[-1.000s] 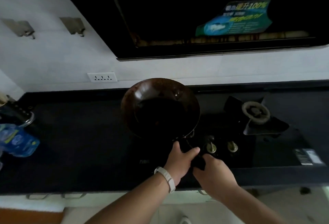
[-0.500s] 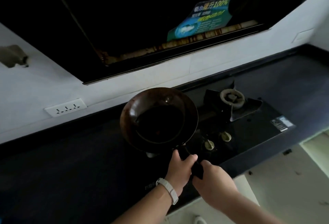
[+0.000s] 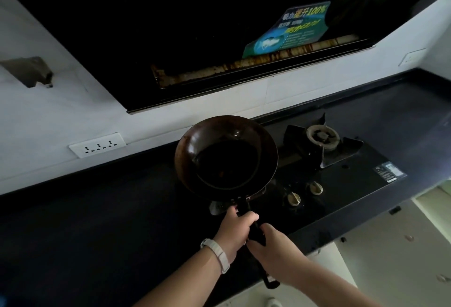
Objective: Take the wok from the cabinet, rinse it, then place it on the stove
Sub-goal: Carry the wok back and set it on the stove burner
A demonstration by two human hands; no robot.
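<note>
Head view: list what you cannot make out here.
- Burner under the wok: hidden by the wok.
- Whether the wok rests on the stove: too dark.
- Handle: wrapped by the left hand and right hand.
- Stove label: print too small.

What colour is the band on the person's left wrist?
White, or very pale; the wristband shows clearly in the head view.

The wok is round, dark and brownish inside, with a glossy black bottom and a long black handle pointing toward the viewer. It sits over the left burner of the stove, tilted slightly. The stove is a black glass top with two knobs at its front edge and a bare right burner.
</note>
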